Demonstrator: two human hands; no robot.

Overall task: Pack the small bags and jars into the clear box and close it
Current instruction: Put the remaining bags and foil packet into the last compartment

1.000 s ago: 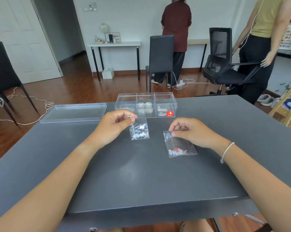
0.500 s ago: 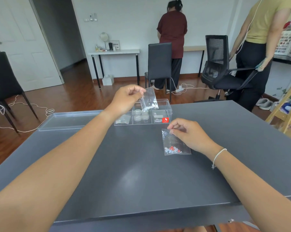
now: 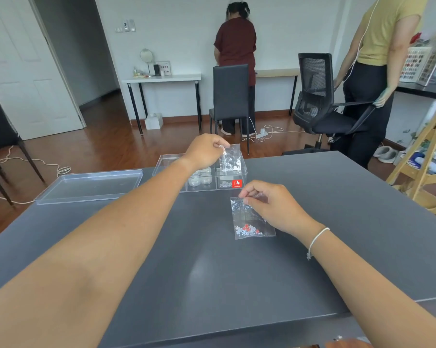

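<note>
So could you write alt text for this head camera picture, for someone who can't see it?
A person's left hand holds a small bag over the right end of an open clear box on a grey table. The right hand pinches a second bag of red and white bits, and the lid lies left of the box.

A clear plastic compartment box [image 3: 161, 162] stands at the far edge of the dark grey surface [image 3: 212, 272], with its flat clear lid [image 3: 89, 185] laid just to its left. Small round clear jars [image 3: 199, 180] are seen in the middle compartment. One small clear bag [image 3: 230, 158] is held above the right compartment; another clear bag of red and white beads [image 3: 252, 222] is held nearer, before the box.
</note>
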